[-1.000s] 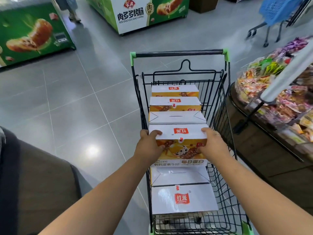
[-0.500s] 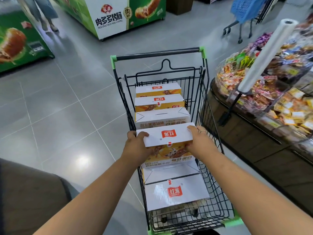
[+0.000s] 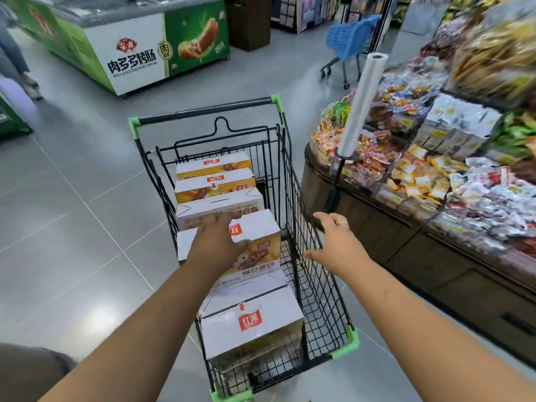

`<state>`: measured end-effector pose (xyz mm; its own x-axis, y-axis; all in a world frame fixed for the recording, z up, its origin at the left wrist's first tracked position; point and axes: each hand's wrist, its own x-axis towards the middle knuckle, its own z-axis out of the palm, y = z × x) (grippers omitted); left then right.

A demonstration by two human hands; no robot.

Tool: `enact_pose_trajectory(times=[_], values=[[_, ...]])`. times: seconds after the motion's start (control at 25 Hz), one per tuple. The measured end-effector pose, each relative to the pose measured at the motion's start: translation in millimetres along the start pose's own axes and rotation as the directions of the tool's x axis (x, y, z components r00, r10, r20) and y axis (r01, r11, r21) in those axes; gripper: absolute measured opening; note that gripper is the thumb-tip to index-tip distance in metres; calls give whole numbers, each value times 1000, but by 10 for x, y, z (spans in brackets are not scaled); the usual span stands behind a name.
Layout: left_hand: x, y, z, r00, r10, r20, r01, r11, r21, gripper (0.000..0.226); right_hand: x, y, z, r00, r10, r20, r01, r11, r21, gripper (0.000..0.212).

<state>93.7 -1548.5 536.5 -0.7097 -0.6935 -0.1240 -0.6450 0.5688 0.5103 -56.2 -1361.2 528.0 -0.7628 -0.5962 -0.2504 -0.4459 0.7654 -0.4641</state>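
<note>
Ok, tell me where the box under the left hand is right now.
Head view, centre: the box sits in the middle of the shopping cart, under the left hand, in a row of matching boxes.

The left hand [image 3: 220,242] lies flat on a white and yellow box [image 3: 262,250] in the black cart [image 3: 203,110]; the right hand [image 3: 336,242] hangs loose by the cart's side wall; other boxes [image 3: 249,323] sit around it.
</note>
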Motion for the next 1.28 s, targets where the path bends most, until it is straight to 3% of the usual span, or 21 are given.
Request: enact_pose_trajectory(times=[0.32, 0.64, 0.8, 0.96, 1.12, 1.28], values=[[-779, 1921, 462, 937, 340, 86, -333, 939, -86, 71, -1060, 1421, -1261, 985, 77, -154, -72, 997, 39, 89], [-1871, 4076, 1318, 698, 695, 172, -662, 718, -215, 76, -2775, 3096, -2390, 874, 284, -394, -223, 955, 194, 92], [-2455, 5027, 1754, 461, 839, 289, -802, 533, -269, 78, -3688, 3806, -2648, 732, 450, -511, -342, 892, 295, 92], [-2951, 5744, 2087, 205, 914, 351, -874, 332, -354, 80, -4539, 4274, -2713, 521, 640, -565, -480, 767, 426, 93], [-3321, 6292, 2529, -46, 917, 396, -886, 146, -441, 84, -5189, 4565, -2598, 278, 782, -557, -600, 595, 535, 91], [-3629, 6789, 2941, -297, 867, 400, -839, -36, -543, 85, -5528, 4698, -2492, 71, 824, -562, -648, 466, 602, 90]])
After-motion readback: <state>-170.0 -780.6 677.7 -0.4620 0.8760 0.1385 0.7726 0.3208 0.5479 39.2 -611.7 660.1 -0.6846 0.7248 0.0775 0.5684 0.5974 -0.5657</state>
